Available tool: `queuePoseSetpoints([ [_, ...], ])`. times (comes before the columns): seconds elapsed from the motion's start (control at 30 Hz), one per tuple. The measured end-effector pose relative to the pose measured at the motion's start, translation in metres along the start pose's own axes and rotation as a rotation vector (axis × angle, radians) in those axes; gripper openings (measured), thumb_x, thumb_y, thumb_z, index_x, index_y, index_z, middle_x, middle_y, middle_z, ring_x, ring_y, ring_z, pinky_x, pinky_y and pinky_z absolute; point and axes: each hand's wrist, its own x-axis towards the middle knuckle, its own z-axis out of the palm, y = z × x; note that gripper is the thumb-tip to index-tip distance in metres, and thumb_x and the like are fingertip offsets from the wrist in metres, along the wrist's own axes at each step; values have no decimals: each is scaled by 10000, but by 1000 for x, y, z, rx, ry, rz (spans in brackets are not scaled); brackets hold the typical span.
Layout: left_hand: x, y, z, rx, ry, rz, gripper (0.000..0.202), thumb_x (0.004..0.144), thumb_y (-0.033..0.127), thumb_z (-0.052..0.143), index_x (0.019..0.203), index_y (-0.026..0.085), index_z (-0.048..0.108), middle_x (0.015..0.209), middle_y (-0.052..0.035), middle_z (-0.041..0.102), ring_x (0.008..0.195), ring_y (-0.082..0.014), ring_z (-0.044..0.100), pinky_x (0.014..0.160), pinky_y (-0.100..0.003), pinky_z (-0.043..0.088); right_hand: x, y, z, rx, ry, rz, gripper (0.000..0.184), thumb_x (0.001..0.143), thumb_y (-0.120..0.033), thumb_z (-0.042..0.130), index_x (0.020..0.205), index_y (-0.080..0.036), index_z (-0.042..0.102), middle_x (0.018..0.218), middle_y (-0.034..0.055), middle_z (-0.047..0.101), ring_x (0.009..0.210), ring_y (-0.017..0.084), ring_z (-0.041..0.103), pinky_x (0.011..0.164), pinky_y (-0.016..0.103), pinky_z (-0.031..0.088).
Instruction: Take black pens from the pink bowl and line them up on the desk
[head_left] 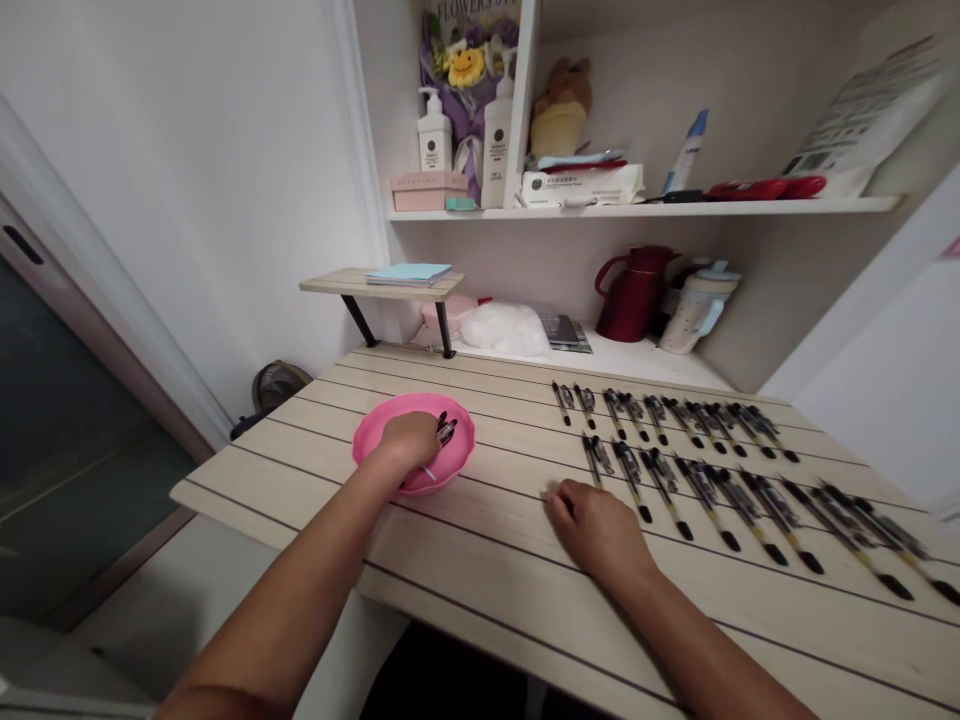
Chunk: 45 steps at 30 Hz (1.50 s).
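Observation:
My left hand (pixel 409 440) reaches into a pink bowl (pixel 375 425) on the wooden table and its fingers are closed on a black pen (pixel 445 432) inside the bowl. My right hand (pixel 592 520) rests on the table, fingers curled down, just left of two rows of black pens (pixel 697 470) laid side by side. Whether it holds anything is hidden under the palm.
The striped wooden table (pixel 487 570) ends near me and at the left. A small riser shelf (pixel 382 285) stands at the back left. A red jug (pixel 634 290), a white kettle (pixel 697 305) and a wall shelf with bottles (pixel 645 208) lie behind.

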Motion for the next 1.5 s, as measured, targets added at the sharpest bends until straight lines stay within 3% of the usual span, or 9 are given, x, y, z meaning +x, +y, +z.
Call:
queuePoseSetpoints([
  [0.17, -33, 32, 9, -251, 33, 322, 155, 690, 339, 572, 639, 201, 526, 626, -26, 580, 610, -171, 509, 576, -254, 302, 5, 6, 1, 454, 81, 10, 398, 843, -460, 347, 592, -198, 510, 522, 4, 524, 524, 137, 480, 518, 236, 310],
  [0.27, -58, 60, 38, -524, -128, 489, 155, 731, 357, 535, 707, 208, 501, 601, 20, 541, 509, -119, 448, 522, -229, 287, 5, 7, -5, 858, 162, 17, 413, 847, -504, 302, 731, -187, 539, 566, -1, 523, 539, 136, 482, 537, 235, 367],
  [0.37, -73, 81, 75, -636, -126, 570, 123, 686, 262, 581, 664, 206, 474, 563, 36, 499, 518, -104, 421, 516, -219, 282, 5, 8, -11, 1067, 230, 56, 392, 829, -517, 340, 800, -174, 529, 626, 6, 538, 569, 135, 483, 553, 239, 389],
  [0.57, -74, 95, 124, -906, -408, 241, 128, 678, 216, 549, 636, 208, 428, 422, 65, 439, 355, -76, 365, 397, -208, 244, 7, 13, -9, 943, 372, 329, 393, 776, -535, 437, 564, -204, 420, 469, -37, 390, 480, 119, 373, 473, 243, 311],
  [0.8, -69, 84, 130, -1308, -857, 133, 238, 664, 328, 626, 650, 167, 451, 551, 34, 543, 304, -14, 328, 329, -176, 187, 8, 8, -20, 1239, 158, 354, 412, 808, -565, 345, 701, -197, 495, 389, -53, 369, 369, 115, 349, 390, 240, 278],
  [1.03, -64, 80, 126, -1286, -1042, 135, 225, 756, 357, 519, 807, 139, 544, 588, -6, 576, 307, -52, 398, 319, -191, 226, 15, 30, -23, 1428, 499, 362, 386, 758, -548, 498, 788, -172, 580, 488, -54, 447, 425, 74, 394, 416, 191, 312],
  [1.2, -63, 82, 123, -1338, -970, 41, 251, 749, 322, 505, 895, 128, 567, 574, 0, 560, 319, -55, 395, 337, -197, 217, 24, 51, -20, 1644, 604, 352, 329, 727, -459, 593, 903, -182, 596, 610, -43, 514, 484, 64, 462, 451, 183, 367],
  [1.33, -57, 83, 120, -1439, -772, -57, 248, 729, 277, 512, 927, 135, 558, 559, 20, 532, 325, -44, 358, 358, -192, 192, 31, 60, -17, 1513, 577, 410, 380, 692, -465, 611, 957, -193, 591, 619, -37, 540, 509, 90, 519, 469, 204, 408],
  [1.5, -52, 83, 122, -1543, -584, -192, 224, 715, 264, 524, 905, 146, 540, 563, 32, 502, 365, -40, 364, 385, -182, 196, 53, 64, -19, 1174, 288, 426, 328, 672, -413, 601, 913, -189, 598, 620, -25, 562, 530, 126, 566, 516, 244, 446],
])
